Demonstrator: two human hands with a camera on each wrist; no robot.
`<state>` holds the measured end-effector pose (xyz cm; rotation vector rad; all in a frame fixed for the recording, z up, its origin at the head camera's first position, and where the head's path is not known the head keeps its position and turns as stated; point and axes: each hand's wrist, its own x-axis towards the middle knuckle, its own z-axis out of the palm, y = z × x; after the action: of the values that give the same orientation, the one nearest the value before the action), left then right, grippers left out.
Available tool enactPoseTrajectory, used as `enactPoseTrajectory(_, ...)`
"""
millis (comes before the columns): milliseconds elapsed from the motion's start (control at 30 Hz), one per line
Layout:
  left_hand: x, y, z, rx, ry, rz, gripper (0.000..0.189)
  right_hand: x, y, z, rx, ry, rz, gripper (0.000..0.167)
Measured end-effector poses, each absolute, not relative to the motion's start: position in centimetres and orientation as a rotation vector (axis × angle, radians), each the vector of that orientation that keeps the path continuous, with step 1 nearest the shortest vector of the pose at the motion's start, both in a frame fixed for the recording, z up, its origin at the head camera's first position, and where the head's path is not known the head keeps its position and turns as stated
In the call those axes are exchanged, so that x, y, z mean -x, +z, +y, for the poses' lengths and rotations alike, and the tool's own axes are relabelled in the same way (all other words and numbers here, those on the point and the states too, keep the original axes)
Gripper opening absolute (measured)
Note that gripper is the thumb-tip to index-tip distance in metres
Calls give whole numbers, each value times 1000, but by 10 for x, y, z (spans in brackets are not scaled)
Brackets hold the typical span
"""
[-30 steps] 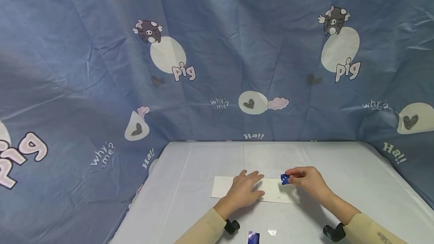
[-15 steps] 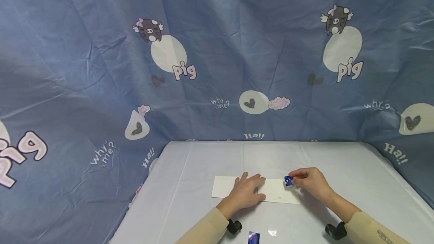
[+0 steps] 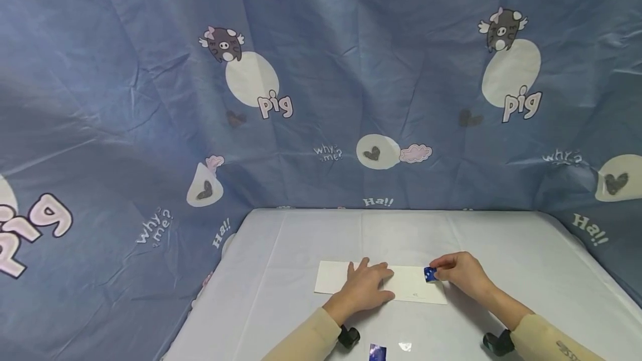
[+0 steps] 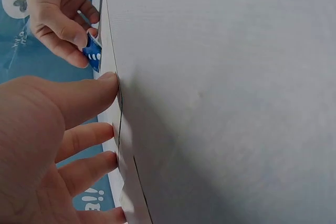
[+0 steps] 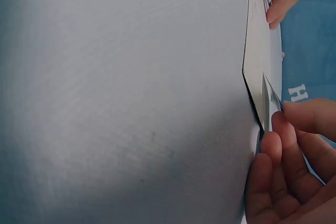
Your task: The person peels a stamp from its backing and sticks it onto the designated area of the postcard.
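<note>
A long white card strip (image 3: pixel 331 276) lies crosswise on the white-covered table. My left hand (image 3: pixel 362 288) rests on its middle, fingers spread and thumb near the front edge. With thumb and fingertips, my right hand (image 3: pixel 463 274) pinches a small blue patterned paper square (image 3: pixel 429 274) at the strip's right end. The left wrist view shows white marks on the blue paper square (image 4: pixel 93 56). Seen from the right wrist, the paper square (image 5: pixel 269 95) looks thin and is tilted, its lower edge close to the strip; whether it touches, I cannot tell.
Another blue-purple paper piece (image 3: pixel 377 352) lies at the near edge of the view, with a small shiny white scrap (image 3: pixel 405 346) to its right. Behind the table hangs a blue curtain (image 3: pixel 301 183) printed with pigs.
The right hand has brought the blue paper square a little to the right and down toward the strip's right end. The left hand stays on the strip, barely shifted.
</note>
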<state>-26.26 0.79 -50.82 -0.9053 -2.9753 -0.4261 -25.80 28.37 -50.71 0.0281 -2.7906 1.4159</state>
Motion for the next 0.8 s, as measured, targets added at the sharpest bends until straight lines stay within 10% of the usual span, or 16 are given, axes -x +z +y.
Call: enactPoseTrajectory(800,263,-507,8,894,-392,-2993,53,261,-513,284,-77,1132,-2891,16)
